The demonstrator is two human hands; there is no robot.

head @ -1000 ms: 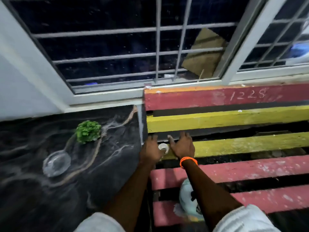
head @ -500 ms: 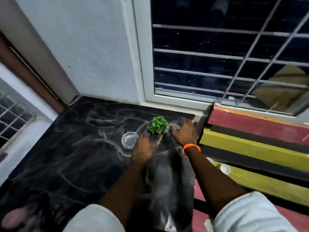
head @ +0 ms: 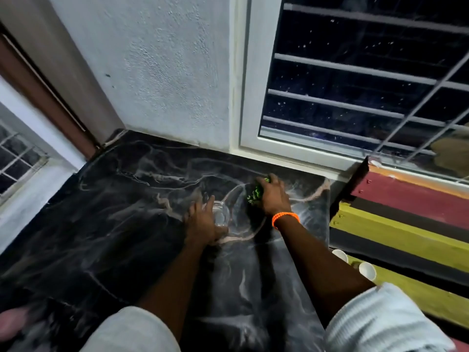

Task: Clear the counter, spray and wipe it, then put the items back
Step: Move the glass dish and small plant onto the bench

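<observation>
On the black marbled counter (head: 121, 224) my right hand (head: 272, 196), with an orange bead bracelet on the wrist, grips a small green plant (head: 256, 193) from above, and its fingers cover most of the leaves. My left hand (head: 203, 219) lies against a clear glass bowl (head: 221, 214) just left of the plant, its fingers round the bowl's near left rim. Both items stand near the counter's back right, below the window.
A red, yellow and black slatted bench (head: 406, 224) adjoins the counter on the right, with two small white cups (head: 366, 270) on a yellow slat. A barred window (head: 355, 85) and white wall run behind. A blurred pink shape (head: 12, 322) sits at the bottom left.
My hands left the white cup on the bench and moved left onto the counter. The right hand closed over the plant; the left reached the glass bowl. The view swung left.
</observation>
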